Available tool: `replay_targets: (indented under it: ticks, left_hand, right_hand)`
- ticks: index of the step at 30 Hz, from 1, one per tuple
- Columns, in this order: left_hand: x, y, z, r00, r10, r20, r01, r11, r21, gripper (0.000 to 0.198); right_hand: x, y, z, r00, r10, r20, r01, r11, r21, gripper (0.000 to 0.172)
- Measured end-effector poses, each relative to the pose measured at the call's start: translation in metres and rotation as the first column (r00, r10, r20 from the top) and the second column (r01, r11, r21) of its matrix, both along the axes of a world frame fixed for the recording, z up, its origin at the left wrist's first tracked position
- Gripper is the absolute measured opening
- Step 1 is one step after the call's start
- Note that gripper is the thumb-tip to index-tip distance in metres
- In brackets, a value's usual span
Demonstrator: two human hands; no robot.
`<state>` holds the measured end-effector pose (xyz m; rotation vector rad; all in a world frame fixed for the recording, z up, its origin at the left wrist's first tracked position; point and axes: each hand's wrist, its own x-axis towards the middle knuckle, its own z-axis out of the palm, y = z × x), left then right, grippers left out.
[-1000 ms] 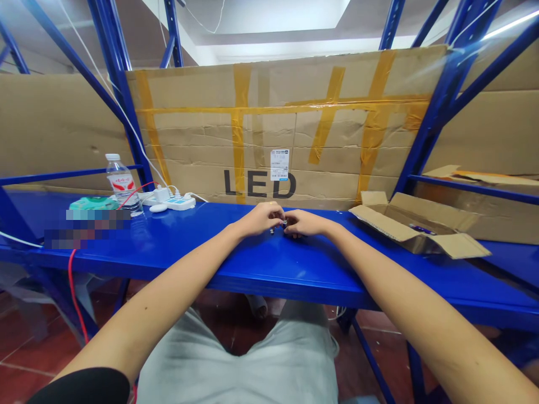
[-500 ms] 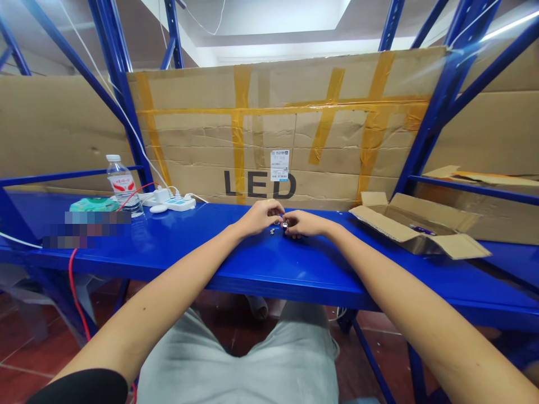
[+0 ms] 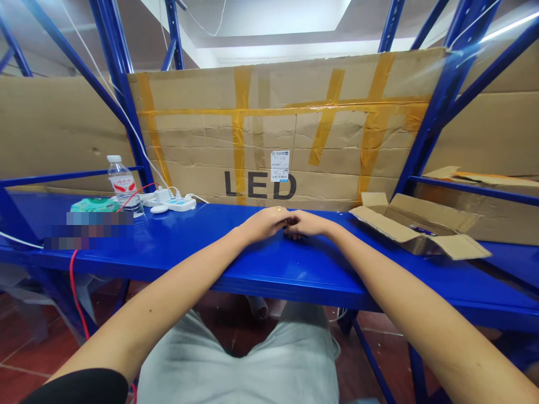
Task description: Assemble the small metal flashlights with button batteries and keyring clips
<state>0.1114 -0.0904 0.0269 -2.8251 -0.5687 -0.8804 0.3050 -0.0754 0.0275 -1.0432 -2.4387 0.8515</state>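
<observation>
My left hand point(image 3: 268, 221), with a ring on one finger, bends over towards the right hand, its fingertips meeting the right hand's fingers. Those fingers are closed; whatever is in them is hidden. My right hand point(image 3: 309, 223) is closed around a small dark cylinder point(image 3: 289, 222), of which only a sliver shows between the hands. Both hands rest low over the blue tabletop point(image 3: 269, 261). The spot where small metallic pieces lay earlier is now covered by the left hand.
An open cardboard box point(image 3: 391, 231) with a small dark item point(image 3: 422, 230) inside stands at the right. To the left are a water bottle point(image 3: 123, 188), a white power strip point(image 3: 181, 203), a green packet point(image 3: 93, 205) and a red cable point(image 3: 72, 280). A large cardboard panel point(image 3: 193, 146) stands behind.
My left hand has come down and closer to my right hand, covering the cylinder's bright round end and the small metallic pieces. My right hand has stayed nearly still.
</observation>
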Motion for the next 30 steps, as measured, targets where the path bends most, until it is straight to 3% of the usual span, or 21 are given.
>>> replay_targets:
  ticks: [4, 11, 13, 16, 19, 23, 27, 30]
  left_hand:
    - [-0.002, -0.001, 0.000, 0.998, 0.041, -0.037, -0.039, 0.998, 0.044, 0.030]
    - [-0.018, 0.007, 0.007, 0.978, 0.159, 0.136, -0.157, 0.987, -0.030, 0.030]
    - [-0.029, 0.010, 0.014, 0.968, 0.248, 0.050, -0.246, 0.969, -0.040, 0.025]
    - [-0.045, 0.013, 0.023, 0.899, 0.374, -0.227, -0.405, 0.908, -0.108, 0.019]
    - [-0.054, 0.011, 0.028, 0.832, 0.399, -0.386, -0.502, 0.837, -0.217, 0.018]
    - [-0.059, 0.013, 0.027, 0.781, 0.400, -0.479, -0.574, 0.762, -0.300, 0.013]
    - [-0.056, 0.018, 0.022, 0.805, 0.404, -0.434, -0.560, 0.760, -0.330, 0.007]
    - [-0.045, 0.018, 0.019, 0.904, 0.389, -0.177, -0.427, 0.834, -0.349, 0.009]
  right_hand:
    - [0.000, -0.001, 0.002, 1.000, -0.012, -0.011, 0.012, 1.000, -0.018, 0.024]
    - [0.002, -0.003, 0.005, 0.989, -0.115, -0.093, 0.114, 0.993, -0.025, 0.014]
    - [0.002, -0.004, 0.005, 0.989, -0.121, -0.085, 0.119, 0.992, -0.027, 0.014]
    - [0.003, -0.004, 0.005, 0.992, -0.116, -0.054, 0.116, 0.993, -0.003, 0.015]
    - [0.004, -0.001, 0.005, 0.992, -0.114, -0.059, 0.118, 0.990, 0.071, 0.017]
    - [0.005, 0.003, 0.004, 0.991, -0.131, -0.037, 0.136, 0.972, 0.194, 0.019]
    - [0.002, 0.003, 0.005, 0.977, -0.211, -0.038, 0.214, 0.939, 0.271, 0.015]
    - [-0.001, 0.001, 0.005, 0.957, -0.285, -0.059, 0.286, 0.881, 0.378, 0.007]
